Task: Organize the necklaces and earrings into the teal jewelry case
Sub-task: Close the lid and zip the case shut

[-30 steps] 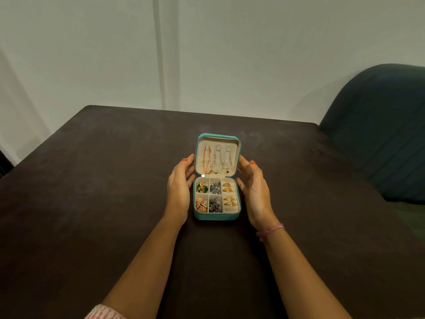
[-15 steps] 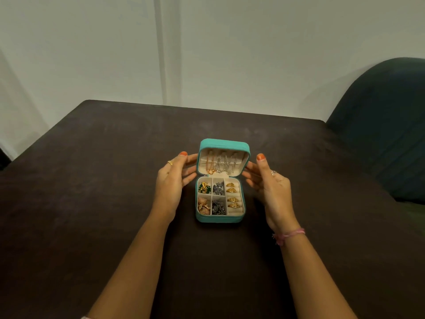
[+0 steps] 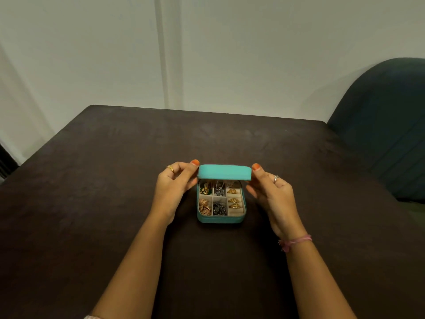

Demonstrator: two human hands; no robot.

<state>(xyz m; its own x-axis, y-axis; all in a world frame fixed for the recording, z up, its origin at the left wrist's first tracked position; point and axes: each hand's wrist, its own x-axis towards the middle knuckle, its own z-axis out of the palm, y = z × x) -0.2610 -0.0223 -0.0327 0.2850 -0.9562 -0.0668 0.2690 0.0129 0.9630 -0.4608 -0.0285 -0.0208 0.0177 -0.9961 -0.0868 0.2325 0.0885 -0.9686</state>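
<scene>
**Lid tipped forward over a filled tray**

A second ago the lid of the teal jewelry case (image 3: 221, 203) stood upright with its cream lining and three hung necklaces facing the camera; half a second ago it leaned halfway. Now the lid (image 3: 225, 172) is tilted well forward over the tray, showing only its smooth teal rim with rounded corners (the lining is hidden).

Nearest the viewer, the case's front wall sits on the dark, matte, cloth-like table (image 3: 92, 203). Inside, cream dividers form compartments: filigree gold earrings (image 3: 204, 207) front left, dark silvery pieces (image 3: 218, 208) beside them, gold rings (image 3: 234, 200) in padded rolls on the right. Further back, under the lid, a thin silver chain (image 3: 219, 185) dangles into the middle compartment.

Left of the case, the left hand (image 3: 173, 189) pinches the lid's left end, thumb tip on top, curled fingers beneath. Right of the case, the right hand (image 3: 272, 192) pinches the other end likewise.

Beyond the case rises a plain pale wall (image 3: 253, 54); far right, a dark blue-green upholstered chair (image 3: 386, 125).
</scene>
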